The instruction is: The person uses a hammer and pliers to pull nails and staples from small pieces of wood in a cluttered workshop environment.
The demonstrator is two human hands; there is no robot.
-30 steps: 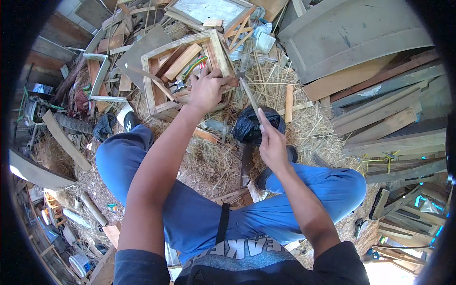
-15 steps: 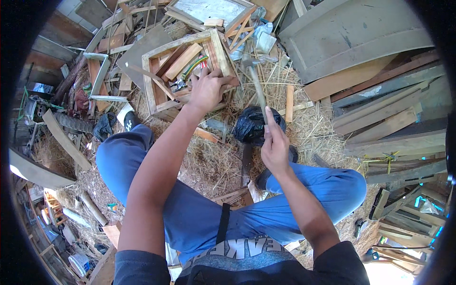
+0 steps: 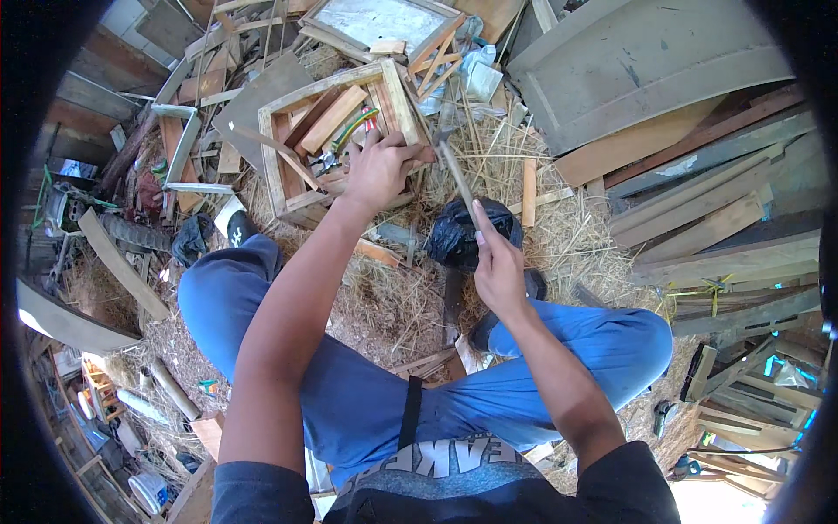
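Note:
An open wooden box frame (image 3: 272,166) stands tilted on the straw ahead of me. My left hand (image 3: 381,171) grips a short wood strip (image 3: 425,155) at the box's near right side, its fingers bent over the edge. In my right hand (image 3: 500,272) is a hammer (image 3: 459,175), held by its long handle. The hammer's head is close to the end of the strip; whether they touch I cannot tell. Inside the box lie a wood block (image 3: 336,119) and a green and yellow handled tool (image 3: 356,127), partly hidden by my left hand.
A black plastic bag (image 3: 471,234) sits under the hammer handle. Stacked boards (image 3: 698,210) and a large grey panel (image 3: 655,70) lie on the right. Scrap wood and a pale frame (image 3: 182,148) lie on the left. Straw (image 3: 367,297) covers the ground between my legs.
The hammer's head has swung left and toward me, up to the box's near right side. My right hand has shifted slightly left. My left hand keeps its place on the box.

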